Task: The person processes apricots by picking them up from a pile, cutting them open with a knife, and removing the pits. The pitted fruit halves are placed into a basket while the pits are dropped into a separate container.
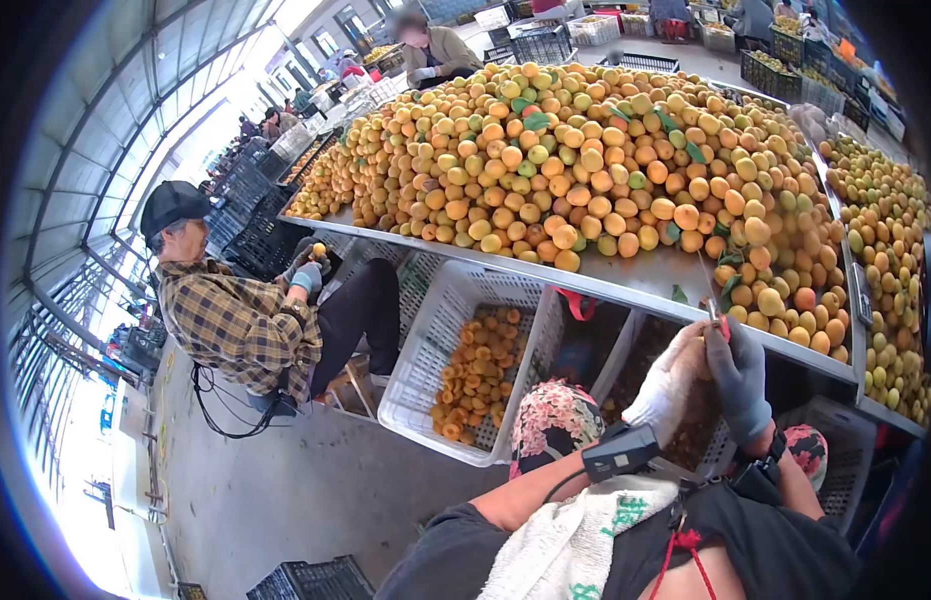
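Note:
My left hand, in a white glove, and my right hand, in a grey glove, are raised together at the front edge of a metal table. Their fingertips meet around a thin metal tool that points up towards the fruit. No fruit shows inside either hand. A big heap of yellow-orange apricots covers the table just beyond the hands. A floral sleeve cover and a small black device sit on my left forearm.
Under the table a white crate holds cut apricots. A seated person in a plaid shirt at the left holds a fruit. Black crates are stacked behind them. More people and crates are at the far end.

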A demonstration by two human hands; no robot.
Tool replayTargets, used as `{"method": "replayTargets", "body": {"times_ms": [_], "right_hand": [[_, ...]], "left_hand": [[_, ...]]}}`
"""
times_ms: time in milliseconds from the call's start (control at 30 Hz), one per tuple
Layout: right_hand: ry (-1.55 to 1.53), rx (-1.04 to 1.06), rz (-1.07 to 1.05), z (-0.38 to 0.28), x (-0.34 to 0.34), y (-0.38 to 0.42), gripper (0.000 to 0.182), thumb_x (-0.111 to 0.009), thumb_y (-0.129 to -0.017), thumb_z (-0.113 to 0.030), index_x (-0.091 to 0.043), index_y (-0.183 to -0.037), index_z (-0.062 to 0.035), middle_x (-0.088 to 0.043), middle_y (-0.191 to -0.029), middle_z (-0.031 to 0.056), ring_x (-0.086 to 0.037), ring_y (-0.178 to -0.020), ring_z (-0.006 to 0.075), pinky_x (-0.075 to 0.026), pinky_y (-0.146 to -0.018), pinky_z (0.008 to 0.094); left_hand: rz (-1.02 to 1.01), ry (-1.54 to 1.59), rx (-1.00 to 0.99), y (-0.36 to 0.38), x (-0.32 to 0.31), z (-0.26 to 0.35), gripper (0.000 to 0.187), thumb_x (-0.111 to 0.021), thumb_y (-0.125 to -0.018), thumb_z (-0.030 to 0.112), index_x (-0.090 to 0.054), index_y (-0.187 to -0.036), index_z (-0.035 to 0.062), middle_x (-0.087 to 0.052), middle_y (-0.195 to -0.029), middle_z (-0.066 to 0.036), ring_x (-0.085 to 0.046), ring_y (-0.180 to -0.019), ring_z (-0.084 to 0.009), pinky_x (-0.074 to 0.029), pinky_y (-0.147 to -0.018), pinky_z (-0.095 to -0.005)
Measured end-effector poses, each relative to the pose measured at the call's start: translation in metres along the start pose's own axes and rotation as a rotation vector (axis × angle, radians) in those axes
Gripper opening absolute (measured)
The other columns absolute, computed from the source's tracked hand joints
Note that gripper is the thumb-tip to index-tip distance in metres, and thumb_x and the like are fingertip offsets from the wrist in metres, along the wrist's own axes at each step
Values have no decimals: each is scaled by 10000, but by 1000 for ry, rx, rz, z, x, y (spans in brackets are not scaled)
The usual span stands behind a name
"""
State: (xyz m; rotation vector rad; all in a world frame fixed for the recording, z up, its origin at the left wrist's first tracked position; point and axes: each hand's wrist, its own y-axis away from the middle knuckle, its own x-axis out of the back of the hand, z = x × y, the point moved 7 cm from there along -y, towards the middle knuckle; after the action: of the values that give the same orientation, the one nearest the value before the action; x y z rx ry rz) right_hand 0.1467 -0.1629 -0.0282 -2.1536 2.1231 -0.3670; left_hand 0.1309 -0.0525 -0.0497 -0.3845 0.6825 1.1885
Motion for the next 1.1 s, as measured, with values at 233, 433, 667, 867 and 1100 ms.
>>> {"method": "replayTargets", "body": {"times_ms": [233,433,667,867,1100], "right_hand": [[512,492,-42,-49,-15,6,95,-646,-824,-106,-571,-847,-52,-512,-676,143,-506,-586,328,-425,-545,386],[-269,-16,49,7,-3,8,196,-625,-919,-235,-641,-945,-41,-629,-754,7,-587,-657,118,-456,-596,278],[-523,-314,154,13,19,23,188,-557,-958,-197,-645,-964,-31,-596,-822,-32,-514,-755,29,-445,-622,212],[44,233,248,-5,29,26,216,-607,-904,-180,-607,-1029,-4,-551,-798,197,-542,-714,226,-457,-675,401],[168,309,-171,-40,29,33,303,-640,-907,-169,-574,-1172,-38,-637,-993,141,-633,-922,259,-497,-828,362]], "left_hand": [[288,133,418,18,23,-31,458,-563,-893,597,-613,-1075,180,-648,-927,-29,-667,-777,-188,-571,-648,-369],[59,269,402,0,16,-23,469,-435,-962,544,-585,-1091,119,-474,-688,39,-427,-553,-133,-317,-497,-294],[154,168,402,10,21,-19,481,-546,-935,581,-600,-1093,130,-606,-888,-29,-570,-709,-181,-451,-628,-374],[6,-320,284,6,7,-16,237,-634,-946,320,-594,-1082,130,-591,-761,16,-583,-596,-124,-464,-489,-256],[1,-297,303,8,9,-8,329,-614,-936,430,-634,-1056,124,-602,-808,1,-530,-632,-120,-430,-536,-256]]}}
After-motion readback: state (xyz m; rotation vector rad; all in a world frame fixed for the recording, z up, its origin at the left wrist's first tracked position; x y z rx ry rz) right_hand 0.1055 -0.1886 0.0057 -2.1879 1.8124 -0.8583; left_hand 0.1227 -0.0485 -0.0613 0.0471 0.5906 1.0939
